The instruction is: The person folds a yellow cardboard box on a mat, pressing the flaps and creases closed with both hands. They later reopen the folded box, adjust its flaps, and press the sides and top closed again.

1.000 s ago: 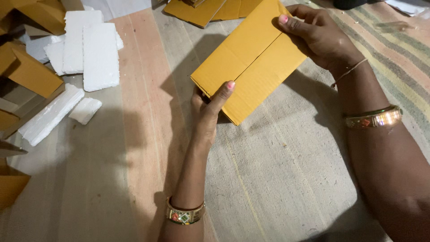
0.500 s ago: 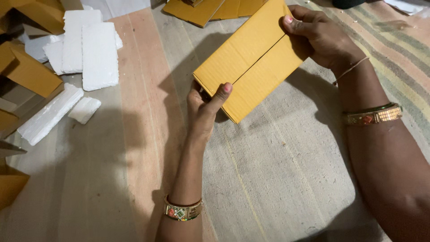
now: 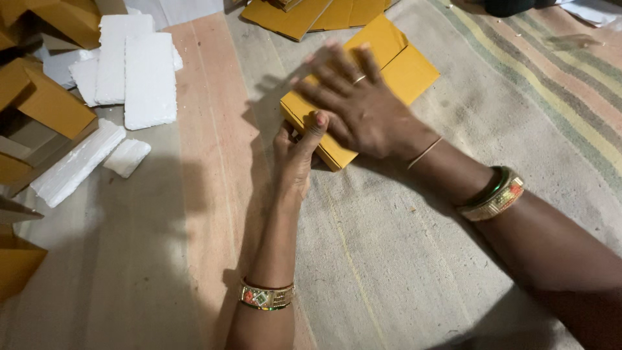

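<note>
2 hands meet on a flat yellow cardboard box (image 3: 395, 65) that lies on the striped woven mat (image 3: 453, 246), a little far of the middle. The right hand (image 3: 359, 107) lies palm down on top of it with fingers spread wide and flat, blurred at the tips; it grips nothing. The left hand (image 3: 295, 152) is at the box's near left corner, thumb up against the edge and fingers tucked beside it, pinching that corner narrowly.

Half a second ago the box was tilted up off the mat, held by the right hand at its far right corner and by the left at its near edge. Now it is down flat, and the right hand has moved from that corner to press across the top. The left hand has stayed at the near corner.

On each wrist sits a gold bangle. To the left, on the bare floor, lie several white foam slabs (image 3: 149, 81), with folded yellow boxes (image 3: 48, 100) further left. At the far edge lies a stack of flat yellow sheets (image 3: 304, 16).
</note>
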The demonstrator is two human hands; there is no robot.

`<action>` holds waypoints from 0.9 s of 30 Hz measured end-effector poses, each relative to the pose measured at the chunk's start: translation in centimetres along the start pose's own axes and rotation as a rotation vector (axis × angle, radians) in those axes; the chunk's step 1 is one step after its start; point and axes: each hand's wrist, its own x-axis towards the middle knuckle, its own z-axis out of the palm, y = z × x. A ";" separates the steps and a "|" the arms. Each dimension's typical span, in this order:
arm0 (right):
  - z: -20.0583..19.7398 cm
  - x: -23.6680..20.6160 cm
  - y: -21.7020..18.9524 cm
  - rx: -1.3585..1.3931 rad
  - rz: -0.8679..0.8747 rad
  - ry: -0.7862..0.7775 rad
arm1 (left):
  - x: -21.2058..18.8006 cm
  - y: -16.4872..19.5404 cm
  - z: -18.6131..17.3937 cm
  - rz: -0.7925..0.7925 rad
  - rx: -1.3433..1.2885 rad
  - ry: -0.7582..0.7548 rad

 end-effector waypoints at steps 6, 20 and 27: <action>0.0 0.4 2.9 -0.037 0.150 0.078 | 0.1 -0.1 0.2 0.003 -0.011 0.011; -2.1 -2.3 10.0 0.974 0.580 0.100 | -0.4 0.6 0.2 0.094 0.024 -0.052; -2.2 -2.5 9.9 1.043 0.151 0.147 | -0.3 1.2 -1.0 0.136 0.058 -0.067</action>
